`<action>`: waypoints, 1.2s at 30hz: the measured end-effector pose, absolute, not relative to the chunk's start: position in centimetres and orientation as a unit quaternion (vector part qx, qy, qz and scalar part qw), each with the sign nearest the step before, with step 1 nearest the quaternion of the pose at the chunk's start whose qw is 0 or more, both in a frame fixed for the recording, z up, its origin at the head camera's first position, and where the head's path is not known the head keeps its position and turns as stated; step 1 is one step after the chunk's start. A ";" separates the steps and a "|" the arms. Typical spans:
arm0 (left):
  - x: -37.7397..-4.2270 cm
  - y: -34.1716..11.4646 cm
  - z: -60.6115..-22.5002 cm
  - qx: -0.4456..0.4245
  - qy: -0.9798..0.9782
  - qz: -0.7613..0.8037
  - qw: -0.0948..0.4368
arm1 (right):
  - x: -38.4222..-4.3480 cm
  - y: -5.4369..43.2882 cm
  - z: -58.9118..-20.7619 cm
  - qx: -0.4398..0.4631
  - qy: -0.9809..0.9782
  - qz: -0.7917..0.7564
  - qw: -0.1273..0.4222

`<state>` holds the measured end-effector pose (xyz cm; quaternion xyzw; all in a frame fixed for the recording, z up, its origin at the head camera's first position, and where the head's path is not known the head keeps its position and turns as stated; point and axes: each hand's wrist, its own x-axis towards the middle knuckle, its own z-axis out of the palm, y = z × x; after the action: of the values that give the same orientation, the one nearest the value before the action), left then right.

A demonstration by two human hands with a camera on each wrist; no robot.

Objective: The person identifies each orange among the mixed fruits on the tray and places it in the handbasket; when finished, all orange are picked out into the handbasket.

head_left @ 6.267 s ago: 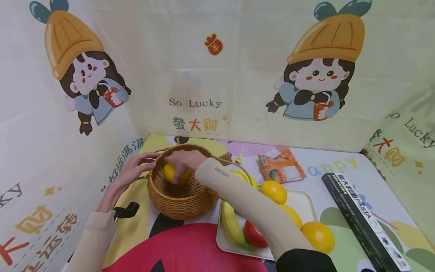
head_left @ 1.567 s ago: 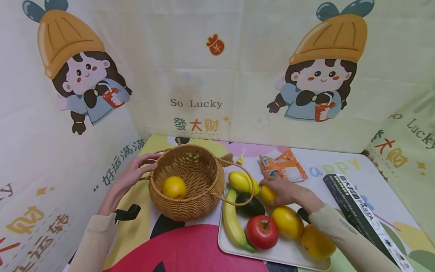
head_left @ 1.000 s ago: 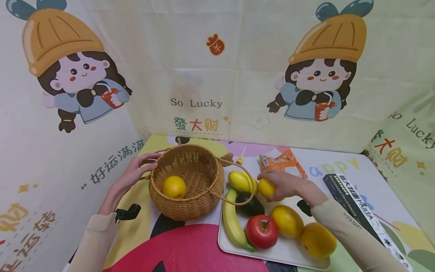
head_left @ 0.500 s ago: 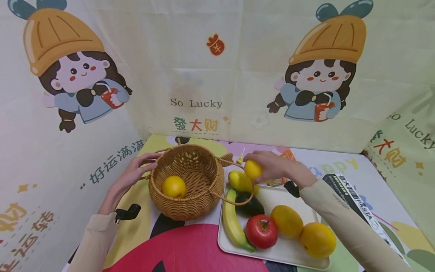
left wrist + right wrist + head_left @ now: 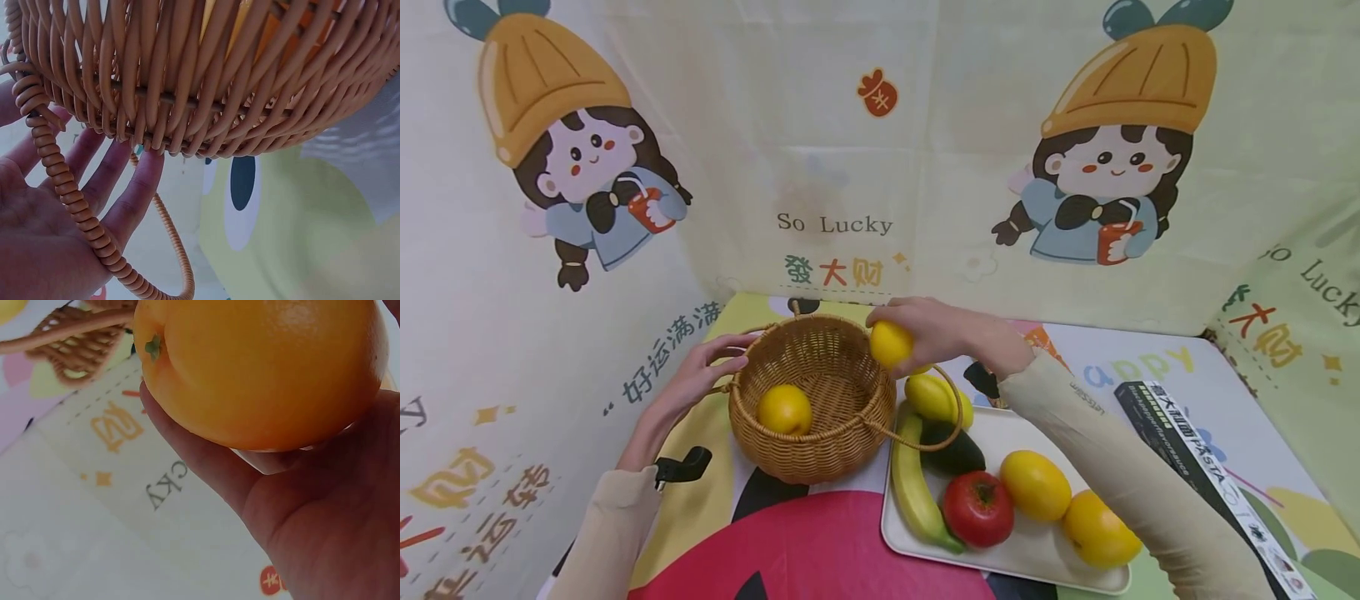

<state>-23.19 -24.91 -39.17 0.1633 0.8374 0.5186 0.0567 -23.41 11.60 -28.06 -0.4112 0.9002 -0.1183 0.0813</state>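
Note:
In the head view, my right hand (image 5: 925,333) grips an orange (image 5: 891,344) above the right rim of a round wicker basket (image 5: 805,454). The right wrist view shows fingers curled round this orange (image 5: 262,369), its green stem end facing left. Another orange (image 5: 785,409) lies inside the basket. My left hand (image 5: 703,367) is at the basket's left side, fingers extended to its rim. Up close in the left wrist view, those fingertips touch the woven wall, and one wicker handle (image 5: 75,203) crosses in front of the palm.
Right of the basket, a cream tray (image 5: 1037,575) bears a banana (image 5: 912,492), a red apple (image 5: 977,509), a dark green avocado (image 5: 953,448), yellow lemons (image 5: 931,397) and two orange fruits (image 5: 1036,485). The basket's other handle (image 5: 951,433) overhangs it. A black pasta box (image 5: 1202,475) lies farther right.
My right hand has taken an orange from the tray's far side and carried it left, up to the basket rim. Earlier it set the first orange in the basket. My left hand has stayed put.

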 end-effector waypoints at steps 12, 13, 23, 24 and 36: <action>-23.3 -25.0 -39.0 0.157 0.839 0.517 0.062 | -24.8 6.0 -27.8 -0.407 0.901 -0.082 0.126; -23.3 -25.0 -39.0 0.157 0.839 0.518 0.063 | -24.9 5.6 -28.0 -0.405 0.902 -0.077 0.130; -23.2 -25.1 -39.0 0.152 0.843 0.512 0.062 | -26.2 1.3 -30.1 -0.427 0.891 -0.037 0.148; -23.2 -25.0 -39.0 0.152 0.843 0.512 0.062 | -26.3 1.0 -30.4 -0.425 0.892 -0.034 0.152; -23.1 -25.0 -38.9 0.150 0.839 0.518 0.063 | -27.3 -0.5 -32.5 -0.418 0.895 0.029 0.156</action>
<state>-23.10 -24.96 -38.94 0.1504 0.8394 0.5184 0.0634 -27.34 -0.45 -32.51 -0.4176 0.8946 0.0290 0.1565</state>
